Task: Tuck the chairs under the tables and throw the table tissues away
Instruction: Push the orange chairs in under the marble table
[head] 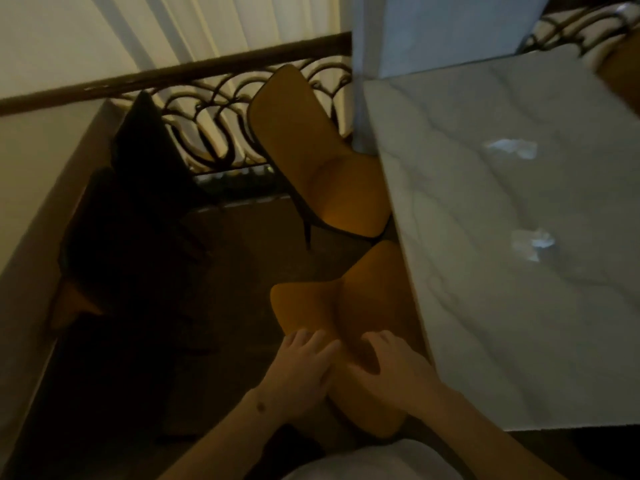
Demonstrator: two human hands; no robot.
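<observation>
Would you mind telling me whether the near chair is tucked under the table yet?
Only partly: the near chair has its seat edge under the table, its backrest still out, both hands on it.

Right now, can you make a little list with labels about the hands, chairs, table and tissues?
left hand: left hand rests on the backrest of the near orange chair, fingers curled over its top
right hand: right hand grips the same backrest
near chair: seat partly under the marble table
far chair: far orange chair partly tucked at the table's edge
tissues: far crumpled tissue and near crumpled tissue lie apart on the table
background: dark scrolled railing, pale curtain
</observation>
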